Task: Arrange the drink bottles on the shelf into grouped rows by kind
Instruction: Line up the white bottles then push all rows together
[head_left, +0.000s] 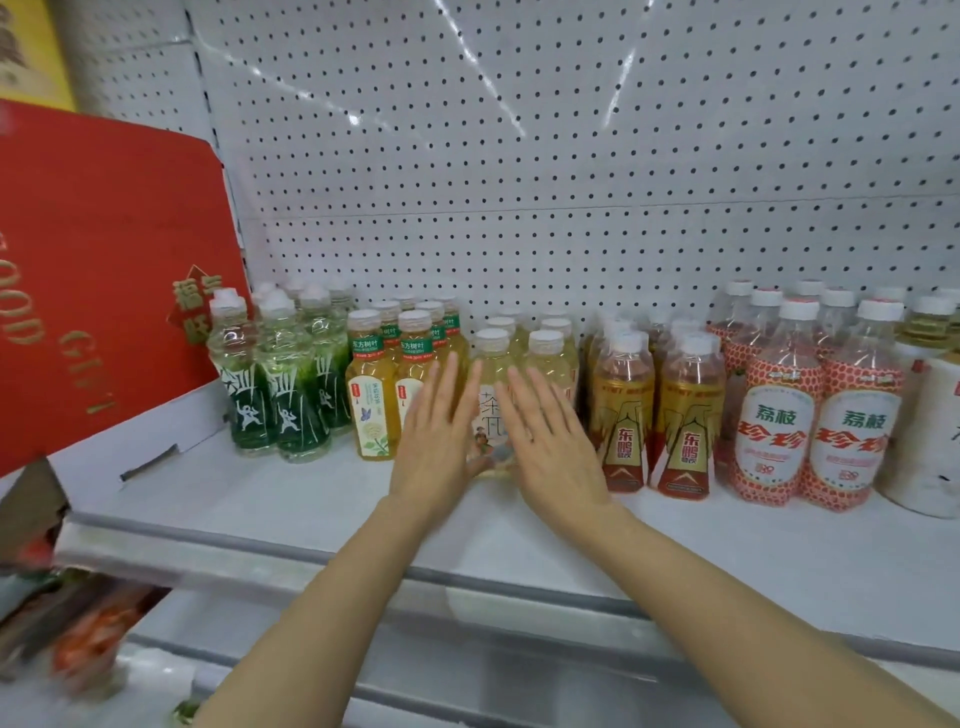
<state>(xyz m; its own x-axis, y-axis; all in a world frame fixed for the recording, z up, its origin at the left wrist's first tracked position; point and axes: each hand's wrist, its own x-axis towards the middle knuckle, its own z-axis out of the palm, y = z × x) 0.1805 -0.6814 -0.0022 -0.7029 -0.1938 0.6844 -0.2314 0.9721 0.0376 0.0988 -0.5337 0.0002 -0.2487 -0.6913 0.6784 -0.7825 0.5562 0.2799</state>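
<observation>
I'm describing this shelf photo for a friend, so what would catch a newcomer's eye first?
Two open hands, the left hand and right hand, meet flat-palmed in front of the pale tea bottles at mid-shelf. A big red gift box leans at the left edge, and red-patterned lychee bottles stand at the right.

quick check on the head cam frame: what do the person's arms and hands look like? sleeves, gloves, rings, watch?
Both arms are bare from the frame's bottom edge to the wrists: no sleeves in view. The left hand and right hand wear no gloves. No watch, bracelet or markings show on either wrist or forearm. No ring is visible, though the fingers are slightly blurred. Nails look short, polish not discernible.
</observation>
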